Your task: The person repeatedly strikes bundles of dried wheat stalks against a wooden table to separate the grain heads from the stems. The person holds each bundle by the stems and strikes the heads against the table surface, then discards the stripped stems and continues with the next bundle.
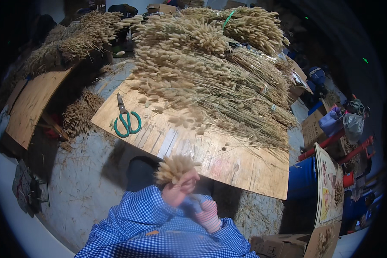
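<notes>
My left hand (179, 188) is closed around a small bunch of dried bunny-tail grass (174, 167), its fluffy heads pointing up and away from me over the near table edge. Just below and to its right, my right hand (198, 203) is blurred, with a pink striped cuff at the wrist; its fingers and anything in them cannot be made out. Scissors (128, 124) with green handles lie on the left part of the plywood table (258, 174). Large heaps of the same dried grass (193, 64) cover the table's far side, stems towards the right.
A second wooden table (40, 100) with more dried grass (80, 38) stands at the left. Piled heads (82, 113) lie below it. On the right are a blue barrel (301, 179), a red metal frame (356, 150) and an upright board (330, 190). A cardboard box (279, 246) sits at the lower right.
</notes>
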`<state>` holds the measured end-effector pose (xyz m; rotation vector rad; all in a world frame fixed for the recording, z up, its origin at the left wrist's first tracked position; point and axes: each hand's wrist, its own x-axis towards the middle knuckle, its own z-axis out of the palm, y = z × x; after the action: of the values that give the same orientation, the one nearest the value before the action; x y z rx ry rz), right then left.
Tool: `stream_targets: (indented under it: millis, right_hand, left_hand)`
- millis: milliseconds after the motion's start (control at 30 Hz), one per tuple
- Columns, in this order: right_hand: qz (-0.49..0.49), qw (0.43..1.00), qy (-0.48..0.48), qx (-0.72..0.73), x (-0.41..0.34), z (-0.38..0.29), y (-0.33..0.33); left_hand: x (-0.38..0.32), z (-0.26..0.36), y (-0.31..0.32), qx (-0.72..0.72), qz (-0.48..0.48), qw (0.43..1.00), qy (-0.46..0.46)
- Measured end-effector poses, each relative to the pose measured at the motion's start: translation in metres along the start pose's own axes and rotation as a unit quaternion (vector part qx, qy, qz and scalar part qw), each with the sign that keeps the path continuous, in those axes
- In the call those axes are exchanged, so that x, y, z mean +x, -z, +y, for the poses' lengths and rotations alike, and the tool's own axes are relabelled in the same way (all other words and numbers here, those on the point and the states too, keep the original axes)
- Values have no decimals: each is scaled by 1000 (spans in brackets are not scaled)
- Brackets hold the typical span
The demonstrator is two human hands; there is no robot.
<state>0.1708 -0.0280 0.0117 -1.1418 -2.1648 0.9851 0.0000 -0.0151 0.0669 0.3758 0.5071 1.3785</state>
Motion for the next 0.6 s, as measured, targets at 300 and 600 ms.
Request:
stream_targets:
  millis: [300, 600]
  right_hand:
    - [-71, 995, 27, -67, 16, -20, 7]
    - [-89, 992, 36, 83, 51, -37, 6]
  left_hand:
    - [3, 13, 19, -63, -48, 995, -56]
    - [9, 9, 24, 93, -20, 993, -65]
